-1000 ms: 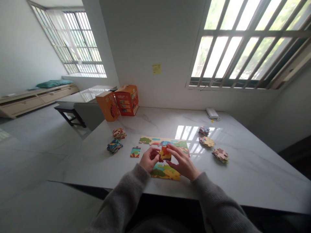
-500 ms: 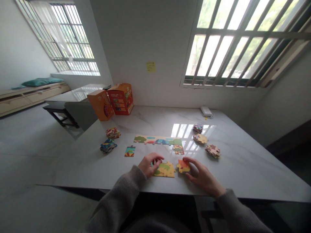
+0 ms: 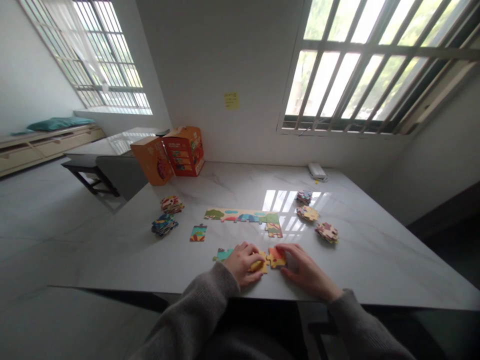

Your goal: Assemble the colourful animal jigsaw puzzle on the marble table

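Observation:
Near the table's front edge, my left hand (image 3: 244, 262) lies over a row of joined puzzle pieces, its curved fingers and thumb holding the yellow part (image 3: 263, 266) down. A teal puzzle piece (image 3: 224, 254) sticks out to the left of that hand. My right hand (image 3: 309, 272) grips an orange-and-yellow puzzle piece (image 3: 277, 258) between thumb and fingers, against the right end of the row; whether the tabs are locked cannot be told. Beyond my hands lies an assembled puzzle strip (image 3: 243, 216) with a piece attached below its right end. A single teal puzzle piece (image 3: 198, 233) lies to the left.
Stacks of puzzle pieces stand at the left (image 3: 165, 225), (image 3: 172, 204) and right (image 3: 327, 232), (image 3: 308, 213), (image 3: 304, 196). Two orange boxes (image 3: 152, 160), (image 3: 185, 152) stand at the back left. A white device (image 3: 317, 172) sits by the wall.
My left hand has moved right and down onto the joined pieces, uncovering the teal piece at their left. The orange piece in my right hand has shifted left, closing the gap to the row.

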